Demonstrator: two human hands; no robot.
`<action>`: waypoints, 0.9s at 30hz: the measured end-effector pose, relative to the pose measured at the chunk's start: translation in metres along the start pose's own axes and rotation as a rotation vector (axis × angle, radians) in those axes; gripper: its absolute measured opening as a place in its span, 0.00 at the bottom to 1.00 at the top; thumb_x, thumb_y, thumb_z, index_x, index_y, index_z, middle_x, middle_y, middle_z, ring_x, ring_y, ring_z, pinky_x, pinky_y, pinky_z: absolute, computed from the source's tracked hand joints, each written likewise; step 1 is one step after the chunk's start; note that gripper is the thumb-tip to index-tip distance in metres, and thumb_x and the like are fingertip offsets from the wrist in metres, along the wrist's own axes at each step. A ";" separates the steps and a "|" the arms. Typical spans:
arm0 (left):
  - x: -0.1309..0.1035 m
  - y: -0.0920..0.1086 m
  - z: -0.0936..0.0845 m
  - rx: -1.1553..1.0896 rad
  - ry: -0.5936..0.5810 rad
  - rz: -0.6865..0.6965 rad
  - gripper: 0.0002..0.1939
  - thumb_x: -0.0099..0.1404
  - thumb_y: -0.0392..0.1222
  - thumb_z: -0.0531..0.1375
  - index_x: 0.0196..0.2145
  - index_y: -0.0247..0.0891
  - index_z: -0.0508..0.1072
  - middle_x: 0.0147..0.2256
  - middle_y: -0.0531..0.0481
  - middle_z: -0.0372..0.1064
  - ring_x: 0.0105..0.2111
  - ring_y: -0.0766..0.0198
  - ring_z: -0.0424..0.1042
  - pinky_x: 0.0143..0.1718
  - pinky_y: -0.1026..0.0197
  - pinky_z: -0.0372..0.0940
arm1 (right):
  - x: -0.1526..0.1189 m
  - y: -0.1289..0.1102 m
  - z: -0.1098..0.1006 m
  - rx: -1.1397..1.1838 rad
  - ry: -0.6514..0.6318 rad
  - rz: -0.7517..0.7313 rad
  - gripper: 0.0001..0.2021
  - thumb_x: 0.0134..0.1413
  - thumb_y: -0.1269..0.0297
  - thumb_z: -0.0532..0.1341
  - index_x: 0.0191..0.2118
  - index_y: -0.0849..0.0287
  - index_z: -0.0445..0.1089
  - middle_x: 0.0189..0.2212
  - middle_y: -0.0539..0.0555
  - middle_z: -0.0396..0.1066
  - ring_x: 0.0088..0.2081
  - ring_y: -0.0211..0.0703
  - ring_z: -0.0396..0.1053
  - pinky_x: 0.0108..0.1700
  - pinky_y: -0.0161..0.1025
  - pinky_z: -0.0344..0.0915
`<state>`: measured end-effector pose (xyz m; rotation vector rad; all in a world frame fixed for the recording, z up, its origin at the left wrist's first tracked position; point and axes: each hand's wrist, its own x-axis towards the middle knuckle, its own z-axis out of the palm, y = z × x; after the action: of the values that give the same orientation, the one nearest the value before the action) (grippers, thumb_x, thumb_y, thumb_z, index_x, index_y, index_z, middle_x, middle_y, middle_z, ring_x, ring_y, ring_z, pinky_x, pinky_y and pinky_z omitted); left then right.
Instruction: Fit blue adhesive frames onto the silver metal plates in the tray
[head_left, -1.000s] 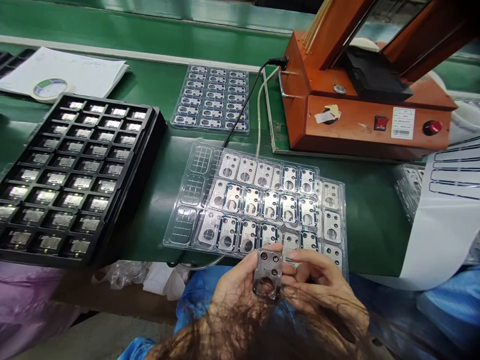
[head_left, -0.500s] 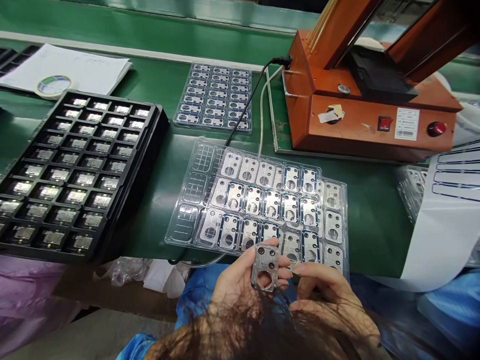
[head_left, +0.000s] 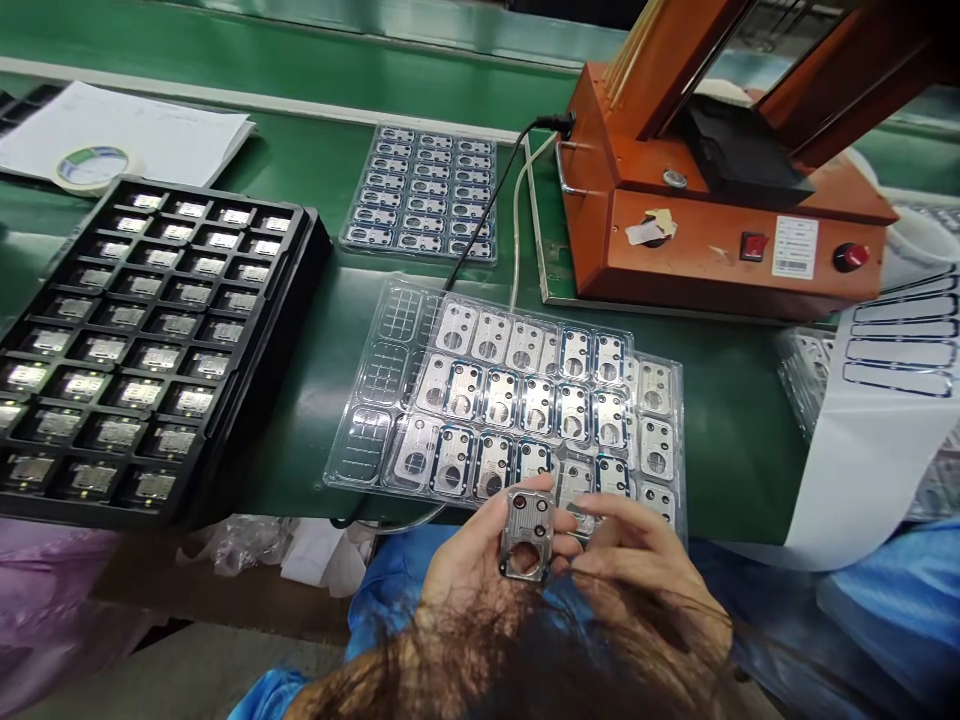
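Observation:
My left hand (head_left: 463, 568) is closed round a small metal plate (head_left: 516, 528) with round holes, its large hole toward me. The plate lies face up along the fingers. Close by on the right, my right hand (head_left: 654, 562) has its fingers partly bent and apart. Nothing shows in it, and its fingertips are near the left fingertips. Just beyond both hands are stacked clear plastic trays (head_left: 358, 425) holding several similar plates (head_left: 497, 400), some with blue edging.
At left stands a black compartment tray (head_left: 251, 395) of small metal parts. Paper and a tape roll (head_left: 91, 172) lie behind it. Another filled clear tray (head_left: 418, 190) lies farther back. An orange machine (head_left: 712, 235) occupies the right, with a curling white sheet (head_left: 832, 480) in front.
My right hand has shifted slightly left and up, closer to the plate. The left hand still holds the plate in nearly the same pose. The whole view has shifted a little.

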<state>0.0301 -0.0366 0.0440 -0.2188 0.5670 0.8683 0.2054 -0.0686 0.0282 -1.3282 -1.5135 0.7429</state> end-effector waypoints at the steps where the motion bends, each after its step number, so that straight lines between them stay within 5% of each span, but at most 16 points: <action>1: -0.001 -0.001 0.000 -0.001 0.005 0.007 0.17 0.71 0.46 0.70 0.52 0.33 0.87 0.42 0.40 0.88 0.40 0.60 0.85 0.48 0.62 0.79 | 0.004 -0.002 0.001 -0.018 0.016 -0.028 0.08 0.63 0.67 0.70 0.41 0.44 0.82 0.52 0.54 0.82 0.25 0.39 0.73 0.27 0.44 0.78; 7: -0.004 -0.007 0.008 -0.015 0.051 0.042 0.09 0.68 0.44 0.73 0.43 0.40 0.91 0.41 0.42 0.88 0.39 0.60 0.83 0.47 0.62 0.79 | 0.018 -0.008 0.007 -0.045 0.041 -0.049 0.08 0.63 0.69 0.69 0.42 0.45 0.79 0.53 0.51 0.80 0.26 0.38 0.73 0.27 0.44 0.78; 13: -0.004 -0.008 0.004 -0.051 0.064 -0.008 0.13 0.71 0.42 0.70 0.49 0.34 0.89 0.45 0.40 0.88 0.40 0.61 0.83 0.45 0.64 0.79 | 0.018 -0.009 0.008 -0.053 0.047 -0.003 0.06 0.65 0.69 0.69 0.41 0.47 0.78 0.55 0.52 0.78 0.26 0.35 0.75 0.28 0.41 0.79; 27: -0.003 -0.009 0.000 -0.004 0.055 -0.025 0.22 0.62 0.51 0.77 0.51 0.40 0.89 0.47 0.44 0.89 0.44 0.61 0.84 0.50 0.65 0.78 | 0.018 -0.006 0.009 -0.168 0.053 -0.066 0.06 0.67 0.70 0.68 0.43 0.50 0.77 0.57 0.51 0.75 0.27 0.29 0.76 0.23 0.32 0.75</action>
<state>0.0354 -0.0447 0.0452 -0.2532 0.6131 0.8412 0.1960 -0.0514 0.0352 -1.4032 -1.5968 0.5440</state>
